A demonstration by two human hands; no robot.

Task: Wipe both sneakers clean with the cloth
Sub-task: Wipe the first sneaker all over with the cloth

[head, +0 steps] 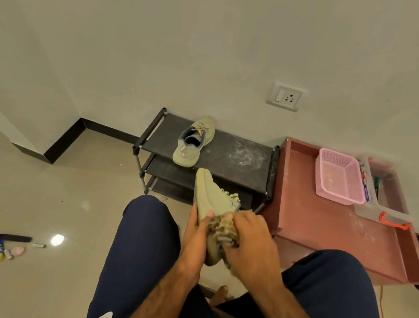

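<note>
Left hand (193, 236) clamps the pale yellow-green fabric sneaker (211, 209) between the knees, right hand (249, 241) grips the crumpled patterned cloth (222, 229) against it; hard rubbing could twist the shoe loose onto the floor

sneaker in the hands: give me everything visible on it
The held sneaker is pale olive, knit or suede-like, with matching sole and laces and a small blue mark near the tongue. It is turned on its side, toe pointing up and away towards the black shoe rack. The left hand grips its sole side; the right hand presses a patterned cloth against its upper near the heel.
</note>
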